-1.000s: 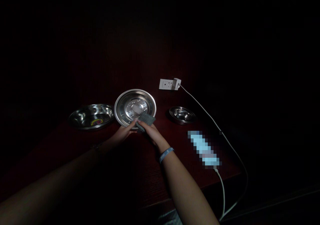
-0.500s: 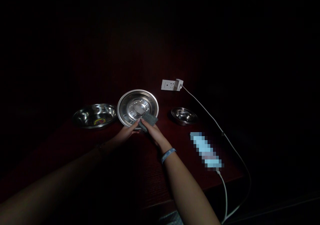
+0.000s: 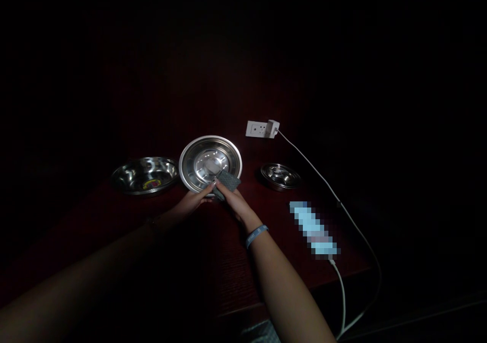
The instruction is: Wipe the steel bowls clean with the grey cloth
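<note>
Barely anything has shifted from a moment ago: left hand (image 3: 191, 202) grips the tilted steel basin (image 3: 192, 166) by its near rim, right hand (image 3: 236, 203) pinches the grey cloth (image 3: 230, 181) there, and a slip on slick metal could send it clanging into the stickered basin (image 3: 131, 177) just left.

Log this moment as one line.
left hand: holding tilted steel basin; right hand: holding grey cloth at basin rim; nearby: stickered basin, wall socket

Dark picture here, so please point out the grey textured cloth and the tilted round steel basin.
Grey textured cloth (image 3: 229, 180), head view: its upper face.
Tilted round steel basin (image 3: 209, 157), head view: its inner bottom.
</note>
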The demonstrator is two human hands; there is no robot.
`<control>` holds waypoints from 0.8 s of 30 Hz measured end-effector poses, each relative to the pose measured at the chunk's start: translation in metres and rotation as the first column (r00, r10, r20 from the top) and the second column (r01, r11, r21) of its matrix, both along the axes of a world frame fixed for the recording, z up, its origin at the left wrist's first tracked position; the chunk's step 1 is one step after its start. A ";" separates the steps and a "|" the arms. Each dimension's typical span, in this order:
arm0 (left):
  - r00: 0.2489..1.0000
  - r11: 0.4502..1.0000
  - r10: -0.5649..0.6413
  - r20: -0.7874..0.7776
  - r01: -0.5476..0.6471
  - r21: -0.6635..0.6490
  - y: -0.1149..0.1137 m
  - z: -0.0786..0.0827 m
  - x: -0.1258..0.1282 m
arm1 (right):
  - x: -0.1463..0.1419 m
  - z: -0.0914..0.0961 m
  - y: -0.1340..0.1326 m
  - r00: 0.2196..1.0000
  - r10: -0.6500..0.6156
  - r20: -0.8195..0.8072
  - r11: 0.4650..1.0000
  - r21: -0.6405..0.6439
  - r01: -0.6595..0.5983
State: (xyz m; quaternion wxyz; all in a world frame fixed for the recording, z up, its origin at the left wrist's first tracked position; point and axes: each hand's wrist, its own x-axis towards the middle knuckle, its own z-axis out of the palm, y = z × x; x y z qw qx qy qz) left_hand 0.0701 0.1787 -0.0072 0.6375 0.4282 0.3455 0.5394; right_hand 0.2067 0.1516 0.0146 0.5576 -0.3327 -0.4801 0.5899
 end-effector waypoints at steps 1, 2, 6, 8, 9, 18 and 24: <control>1.000 1.000 -0.001 0.000 0.001 -0.010 0.000 0.000 0.000 | 0.000 0.000 0.000 1.000 -0.002 0.006 1.000 -0.005 0.002; 1.000 1.000 -0.002 0.001 0.002 -0.023 0.000 0.000 0.000 | 0.000 0.000 0.000 1.000 -0.005 0.009 1.000 -0.011 0.005; 1.000 0.999 -0.011 0.005 0.011 -0.046 0.001 0.001 0.000 | 0.000 -0.001 0.001 1.000 -0.007 -0.006 1.000 -0.012 0.007; 1.000 0.999 -0.016 0.006 0.016 -0.044 0.001 0.002 0.000 | 0.000 -0.002 0.002 1.000 -0.008 -0.008 1.000 -0.013 0.008; 1.000 0.999 -0.021 0.008 0.021 -0.043 0.000 0.002 0.000 | 0.000 -0.002 0.003 1.000 -0.011 -0.007 1.000 -0.017 0.011; 0.997 0.997 -0.064 0.040 0.065 -0.036 -0.003 0.006 0.001 | -0.001 -0.001 0.001 1.000 0.001 -0.027 1.000 -0.026 -0.002; 0.998 0.998 -0.058 0.013 0.058 -0.035 -0.003 0.007 0.001 | -0.002 -0.001 0.002 1.000 -0.005 -0.029 1.000 -0.018 0.004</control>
